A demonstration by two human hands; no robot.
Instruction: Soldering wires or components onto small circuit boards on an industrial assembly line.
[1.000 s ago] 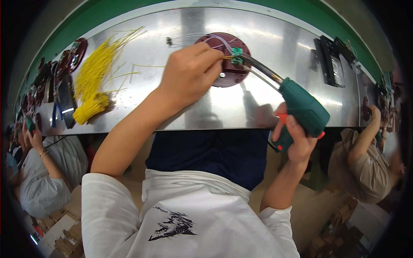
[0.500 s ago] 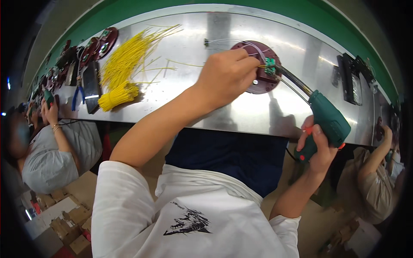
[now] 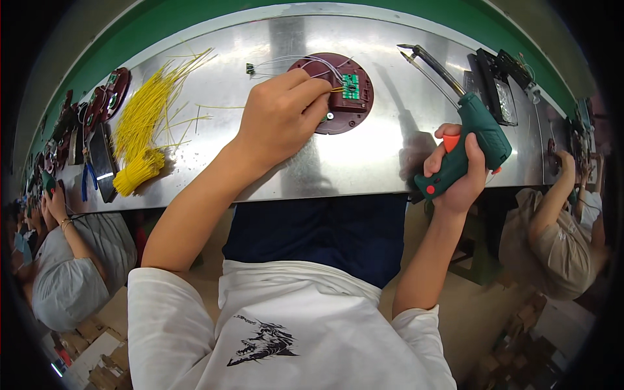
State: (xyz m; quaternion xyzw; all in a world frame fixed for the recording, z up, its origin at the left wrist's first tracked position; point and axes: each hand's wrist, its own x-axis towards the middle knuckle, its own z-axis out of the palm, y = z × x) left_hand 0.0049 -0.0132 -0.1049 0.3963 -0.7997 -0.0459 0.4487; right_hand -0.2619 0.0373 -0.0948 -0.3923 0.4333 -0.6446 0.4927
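My left hand (image 3: pixel 286 114) pinches a thin yellow wire (image 3: pixel 221 106), its long end trailing to the left. The wire's other end meets a small green circuit board (image 3: pixel 351 86), mounted on a round maroon disc (image 3: pixel 361 114). My left fingers cover part of the disc. White wires (image 3: pixel 325 60) run from the board to a tiny dark green part (image 3: pixel 250 68) on the table. Around the handle of a green soldering gun (image 3: pixel 484 133) my right hand (image 3: pixel 461 179) is closed. Its tip points up, right of the disc and apart from the board.
Left on the metal table (image 3: pixel 227 166) lie loose yellow wires (image 3: pixel 146 97), a tied yellow bundle (image 3: pixel 140 172), a dark box (image 3: pixel 101 159) and blue-handled pliers (image 3: pixel 88 181). A black tray (image 3: pixel 497 91) stands right. Co-workers sit left (image 3: pixel 71 279) and right (image 3: pixel 549 240).
The soldering gun's tip has come away from the circuit board and moved to the right. My left hand stays beside the board with the yellow wire. The whole view has shifted.
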